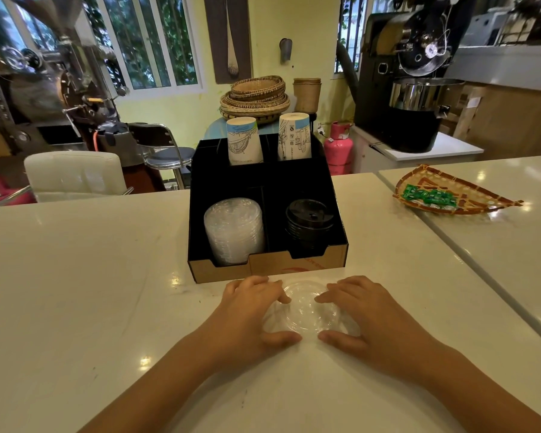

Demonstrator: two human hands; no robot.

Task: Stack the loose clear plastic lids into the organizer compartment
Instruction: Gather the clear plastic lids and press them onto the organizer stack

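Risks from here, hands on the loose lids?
1. The loose clear lids overlap unevenly between the left hand and right hand; some may slip out on lifting.
2. The clear lid stack already fills its organizer compartment; adding more may topple it.

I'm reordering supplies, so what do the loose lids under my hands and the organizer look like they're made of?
The loose lids look like thin clear plastic, glossy: the counter shows through them and their ridges catch glare. The organizer seems to be black-faced board, matte; its front face shows bare tan, possibly MDF or cardboard.
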